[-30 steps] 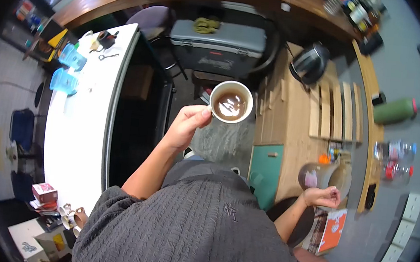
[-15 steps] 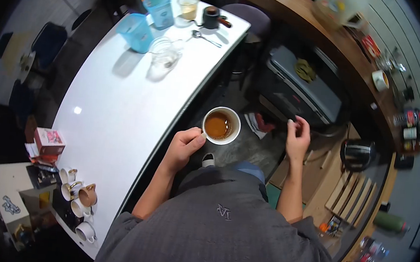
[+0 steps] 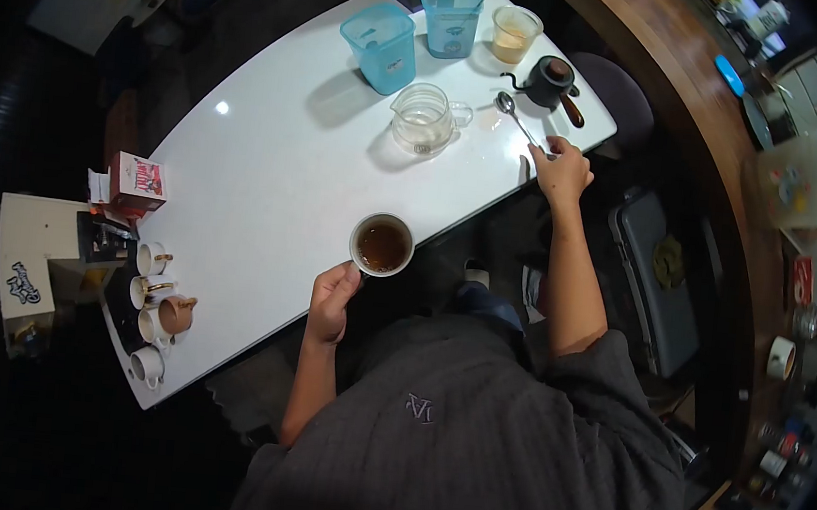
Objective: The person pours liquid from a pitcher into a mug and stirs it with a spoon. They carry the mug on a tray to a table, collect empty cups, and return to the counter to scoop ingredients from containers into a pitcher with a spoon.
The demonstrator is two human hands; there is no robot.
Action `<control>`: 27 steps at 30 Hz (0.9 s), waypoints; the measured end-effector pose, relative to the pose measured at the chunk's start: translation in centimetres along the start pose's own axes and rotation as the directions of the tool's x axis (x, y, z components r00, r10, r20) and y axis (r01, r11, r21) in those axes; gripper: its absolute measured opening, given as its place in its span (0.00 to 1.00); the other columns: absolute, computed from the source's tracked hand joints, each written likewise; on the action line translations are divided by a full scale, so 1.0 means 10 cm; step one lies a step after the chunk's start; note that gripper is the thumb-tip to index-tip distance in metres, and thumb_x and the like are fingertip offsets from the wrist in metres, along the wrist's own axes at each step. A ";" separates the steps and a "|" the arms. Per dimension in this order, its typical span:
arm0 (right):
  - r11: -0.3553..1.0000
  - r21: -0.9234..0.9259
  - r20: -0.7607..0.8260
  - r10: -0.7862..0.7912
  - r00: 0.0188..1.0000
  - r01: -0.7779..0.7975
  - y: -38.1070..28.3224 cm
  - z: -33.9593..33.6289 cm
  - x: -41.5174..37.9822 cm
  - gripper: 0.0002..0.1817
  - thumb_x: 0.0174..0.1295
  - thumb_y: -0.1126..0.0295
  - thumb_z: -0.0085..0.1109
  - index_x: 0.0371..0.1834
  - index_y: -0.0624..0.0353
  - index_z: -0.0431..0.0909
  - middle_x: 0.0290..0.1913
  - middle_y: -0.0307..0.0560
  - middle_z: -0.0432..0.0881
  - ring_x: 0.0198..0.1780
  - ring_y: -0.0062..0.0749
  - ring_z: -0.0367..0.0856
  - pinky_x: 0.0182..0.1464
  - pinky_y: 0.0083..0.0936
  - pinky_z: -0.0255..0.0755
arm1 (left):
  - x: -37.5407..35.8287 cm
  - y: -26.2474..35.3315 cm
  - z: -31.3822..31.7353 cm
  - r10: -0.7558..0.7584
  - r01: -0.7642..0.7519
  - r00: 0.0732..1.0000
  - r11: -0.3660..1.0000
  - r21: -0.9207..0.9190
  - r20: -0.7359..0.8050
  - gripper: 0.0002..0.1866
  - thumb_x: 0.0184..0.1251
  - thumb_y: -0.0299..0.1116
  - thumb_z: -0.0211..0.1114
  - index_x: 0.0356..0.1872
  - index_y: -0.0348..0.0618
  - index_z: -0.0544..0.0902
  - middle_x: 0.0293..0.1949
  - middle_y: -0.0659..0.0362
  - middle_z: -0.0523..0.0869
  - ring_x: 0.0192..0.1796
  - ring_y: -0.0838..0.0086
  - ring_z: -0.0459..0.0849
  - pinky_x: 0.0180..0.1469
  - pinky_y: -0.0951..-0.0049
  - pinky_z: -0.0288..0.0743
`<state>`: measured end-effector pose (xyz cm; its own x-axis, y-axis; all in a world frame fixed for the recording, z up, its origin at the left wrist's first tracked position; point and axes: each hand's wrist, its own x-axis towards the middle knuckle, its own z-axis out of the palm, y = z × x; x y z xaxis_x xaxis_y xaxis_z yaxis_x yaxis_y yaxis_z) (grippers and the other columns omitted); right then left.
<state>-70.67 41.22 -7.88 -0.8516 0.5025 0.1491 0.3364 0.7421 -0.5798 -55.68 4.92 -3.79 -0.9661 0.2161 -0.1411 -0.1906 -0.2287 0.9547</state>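
A white cup (image 3: 386, 216) of brown liquid is in my left hand (image 3: 331, 302), which is closed around its handle at the table's near edge. My right hand (image 3: 564, 170) reaches over the table's right side, its fingers pinched at the handle end of a metal spoon (image 3: 520, 119). The spoon's bowl points away from me. Beyond my right hand stands a small dark kettle (image 3: 550, 81) with a thin spout and a brown handle. To the left of the spoon is a clear glass jug (image 3: 423, 125).
Two blue plastic containers (image 3: 380, 50) and a clear plastic cup (image 3: 514, 39) with pale contents stand at the table's far side. Several mugs (image 3: 148, 365) line the left end, near a red and white box (image 3: 137, 183). A grey case (image 3: 654, 277) sits below, right.
My view has turned toward the white table. My left hand has brought the cup to the table's edge, and my right hand has moved from the open floor side to the spoon handle.
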 end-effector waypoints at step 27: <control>0.517 0.853 -0.142 0.106 0.984 0.068 -0.40 -0.92 0.09 0.12 0.71 0.68 0.53 0.44 0.68 0.80 0.34 0.44 0.84 0.33 0.14 0.76 0.37 0.12 0.68 | 0.76 -0.24 0.00 -0.063 0.049 0.934 0.998 -0.051 -0.350 0.18 0.74 0.42 0.53 0.23 0.47 0.71 0.22 0.70 0.64 0.28 0.83 0.59 0.33 0.78 0.54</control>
<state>-69.07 42.74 1.92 -0.7455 0.6360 0.1993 -0.2265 0.0394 -0.9732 -62.59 7.10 -7.19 -0.9517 -0.1160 -0.2841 -0.2459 -0.2659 0.9321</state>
